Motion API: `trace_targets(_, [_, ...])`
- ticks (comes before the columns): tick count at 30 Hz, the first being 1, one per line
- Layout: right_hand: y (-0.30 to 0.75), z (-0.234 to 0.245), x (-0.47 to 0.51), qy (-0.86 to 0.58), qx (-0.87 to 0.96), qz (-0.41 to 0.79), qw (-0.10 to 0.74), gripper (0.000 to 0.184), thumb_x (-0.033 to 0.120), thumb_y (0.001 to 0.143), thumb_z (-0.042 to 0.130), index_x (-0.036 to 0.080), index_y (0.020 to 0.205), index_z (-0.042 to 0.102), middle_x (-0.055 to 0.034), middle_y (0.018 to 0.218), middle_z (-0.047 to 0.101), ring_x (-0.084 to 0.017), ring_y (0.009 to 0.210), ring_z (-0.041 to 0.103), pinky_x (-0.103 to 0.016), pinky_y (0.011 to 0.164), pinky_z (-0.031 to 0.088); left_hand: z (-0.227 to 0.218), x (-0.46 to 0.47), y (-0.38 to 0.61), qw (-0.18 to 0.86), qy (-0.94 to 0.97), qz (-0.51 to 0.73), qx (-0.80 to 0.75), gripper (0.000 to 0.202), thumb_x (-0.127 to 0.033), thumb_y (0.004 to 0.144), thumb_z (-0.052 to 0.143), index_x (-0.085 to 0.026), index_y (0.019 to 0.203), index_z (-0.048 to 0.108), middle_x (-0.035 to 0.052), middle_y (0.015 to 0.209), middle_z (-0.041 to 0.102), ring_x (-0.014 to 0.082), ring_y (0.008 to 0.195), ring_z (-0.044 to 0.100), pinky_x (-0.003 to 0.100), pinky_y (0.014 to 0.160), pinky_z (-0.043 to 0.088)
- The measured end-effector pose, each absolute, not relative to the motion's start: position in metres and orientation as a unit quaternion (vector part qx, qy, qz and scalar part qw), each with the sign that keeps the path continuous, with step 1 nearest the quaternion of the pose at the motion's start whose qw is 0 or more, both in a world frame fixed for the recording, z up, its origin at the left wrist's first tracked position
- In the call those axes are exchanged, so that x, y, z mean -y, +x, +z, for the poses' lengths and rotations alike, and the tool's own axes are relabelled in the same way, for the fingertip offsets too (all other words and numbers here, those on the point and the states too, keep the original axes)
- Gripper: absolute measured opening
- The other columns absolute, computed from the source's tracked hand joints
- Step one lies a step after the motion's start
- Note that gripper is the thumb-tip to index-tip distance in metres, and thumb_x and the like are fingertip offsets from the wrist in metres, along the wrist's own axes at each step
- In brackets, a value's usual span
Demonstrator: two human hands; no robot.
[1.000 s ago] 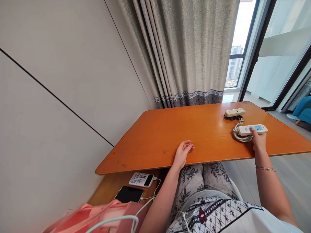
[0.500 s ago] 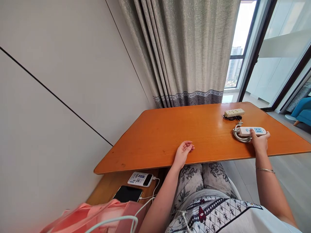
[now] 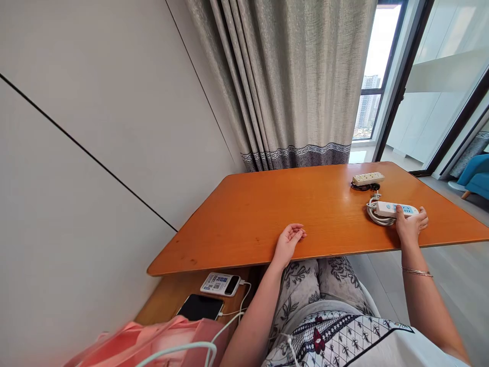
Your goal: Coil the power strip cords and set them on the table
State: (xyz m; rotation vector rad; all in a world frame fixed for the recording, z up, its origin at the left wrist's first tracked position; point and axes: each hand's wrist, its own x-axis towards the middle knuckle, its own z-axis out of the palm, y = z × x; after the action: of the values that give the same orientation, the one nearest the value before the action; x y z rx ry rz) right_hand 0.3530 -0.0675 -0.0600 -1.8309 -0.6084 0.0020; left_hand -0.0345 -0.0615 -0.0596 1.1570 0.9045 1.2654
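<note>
My right hand (image 3: 411,225) is at the near right of the wooden table (image 3: 237,219), around the near side of a white power strip (image 3: 387,208) with blue socket faces. The thumb lies across the top of the strip, and the other fingers reach past its right end, partly lifted. A bundled white cord (image 3: 378,217) loops at the strip's left end. My left hand (image 3: 289,241) rests on the table near its front edge, palm turned sideways, holding nothing, its fingers loosely bent and apart.
Behind the white strip lies a cream power strip (image 3: 368,178) with a black cord (image 3: 364,187). Below the table's left front are a power bank (image 3: 219,284), a dark phone (image 3: 200,307), white cables and a pink bag (image 3: 164,341). A curtain (image 3: 301,92) hangs behind.
The white power strip has tipped slightly and sits a touch lower. My right hand's fingers have spread a little to the right at its end. My left hand is almost unmoved.
</note>
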Motion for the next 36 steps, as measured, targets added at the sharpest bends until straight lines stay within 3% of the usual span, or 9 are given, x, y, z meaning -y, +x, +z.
trace_targets(5, [0.352,-0.06,0.069,-0.773,0.261,-0.024,0.578,0.091,0.056,0.074,0.064,0.006,0.141,0.028,-0.0288,0.148,0.027,-0.041,0.142,0.021,-0.057,0.117,0.017,-0.057,0.063,-0.034,0.563,0.497,0.535,-0.386,0.042,-0.048,0.068,0.081,-0.017,0.093,0.065,0.0038,0.084,0.065,0.0157,0.078,0.066,0.03,0.077,0.052])
trace_targets(10, [0.342,-0.058,0.075,-0.76,0.3,-0.083,0.571,0.09,0.057,0.079,0.06,0.007,0.144,0.024,-0.0302,0.152,0.016,-0.042,0.145,0.015,-0.061,0.117,0.011,-0.057,0.064,-0.034,0.565,0.497,0.533,-0.387,0.042,-0.048,0.068,0.081,-0.017,0.093,0.065,0.0039,0.084,0.065,0.0156,0.079,0.066,0.03,0.078,0.053])
trace_targets(18, [0.324,-0.06,0.076,-0.754,0.352,-0.126,0.54,0.082,0.057,0.08,0.059,0.01,0.142,0.033,-0.0266,0.153,0.018,-0.043,0.145,0.013,-0.065,0.114,0.012,-0.056,0.065,-0.035,0.561,0.502,0.531,-0.39,0.042,-0.047,0.068,0.081,-0.018,0.093,0.065,0.004,0.085,0.066,0.0159,0.079,0.066,0.031,0.079,0.054])
trace_targets(24, [0.298,-0.047,0.082,-0.725,0.417,-0.17,0.522,0.068,0.055,0.085,0.054,0.013,0.137,0.042,-0.0252,0.151,0.024,-0.041,0.146,0.014,-0.067,0.112,0.013,-0.057,0.065,-0.034,0.561,0.51,0.523,-0.389,0.04,-0.047,0.07,0.08,-0.018,0.094,0.065,0.0045,0.085,0.065,0.0162,0.08,0.066,0.03,0.078,0.053])
trace_targets(28, [0.258,-0.039,0.082,-0.649,0.565,-0.144,0.489,0.047,0.048,0.091,0.049,0.019,0.127,0.054,-0.0192,0.141,0.044,-0.036,0.143,0.026,-0.062,0.112,0.023,-0.059,0.065,-0.032,0.555,0.517,0.522,-0.391,0.04,-0.047,0.07,0.079,-0.018,0.094,0.064,0.004,0.086,0.064,0.0162,0.081,0.066,0.031,0.081,0.053])
trace_targets(32, [0.216,-0.047,0.075,-0.585,0.691,-0.061,0.42,0.038,0.043,0.094,0.048,0.021,0.123,0.061,-0.0142,0.133,0.058,-0.033,0.14,0.037,-0.057,0.116,0.025,-0.062,0.066,-0.032,0.542,0.533,0.519,-0.392,0.039,-0.047,0.072,0.078,-0.018,0.094,0.065,0.005,0.089,0.065,0.0169,0.084,0.066,0.031,0.083,0.054])
trace_targets(36, [0.189,-0.057,0.068,-0.579,0.774,0.03,0.255,0.046,0.049,0.094,0.05,0.021,0.129,0.062,-0.0141,0.142,0.056,-0.036,0.141,0.038,-0.061,0.117,0.021,-0.067,0.065,-0.032,0.523,0.553,0.515,-0.395,0.037,-0.046,0.074,0.076,-0.018,0.096,0.065,0.0059,0.089,0.067,0.0173,0.084,0.066,0.031,0.082,0.053])
